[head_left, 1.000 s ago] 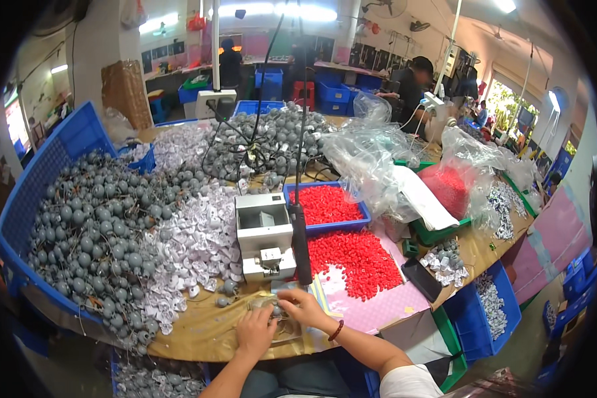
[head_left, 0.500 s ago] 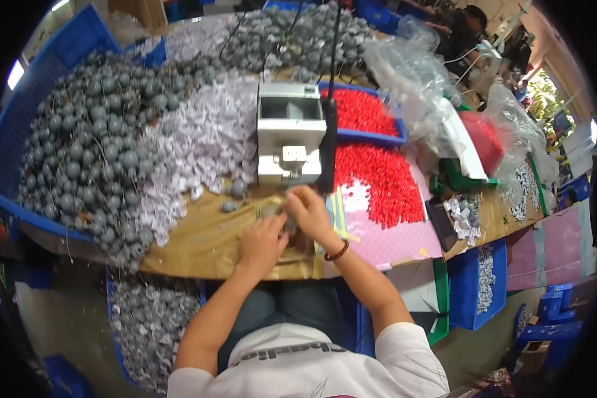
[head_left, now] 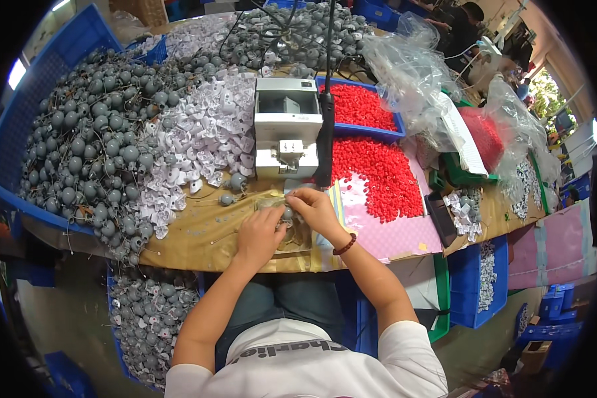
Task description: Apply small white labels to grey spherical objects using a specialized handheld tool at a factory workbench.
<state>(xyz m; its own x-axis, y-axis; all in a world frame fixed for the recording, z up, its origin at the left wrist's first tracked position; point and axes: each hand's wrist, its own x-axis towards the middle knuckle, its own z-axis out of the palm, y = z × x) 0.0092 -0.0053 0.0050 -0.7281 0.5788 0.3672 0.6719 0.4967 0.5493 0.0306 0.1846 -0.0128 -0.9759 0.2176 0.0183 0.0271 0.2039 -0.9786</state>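
Holds left hand (head_left: 261,232) and right hand (head_left: 317,213) together over the bench (head_left: 196,242), curled nearly closed about a gray ball (head_left: 288,213); cannot tell gripping from touching. Faces a white machine (head_left: 287,159), between white plastic pieces (head_left: 196,129) and red caps (head_left: 386,189).

Left hand (head_left: 260,233) and right hand (head_left: 318,213) at 1 small grey ball (head_left: 288,213).
Just beyond them I see a pale machine (head_left: 270,127), red parts (head_left: 390,189) heaped to its right, white pieces (head_left: 199,129) to its left.

Grey balls (head_left: 99,123) smooth plastic; bags (head_left: 408,69) glossy, crinkled.
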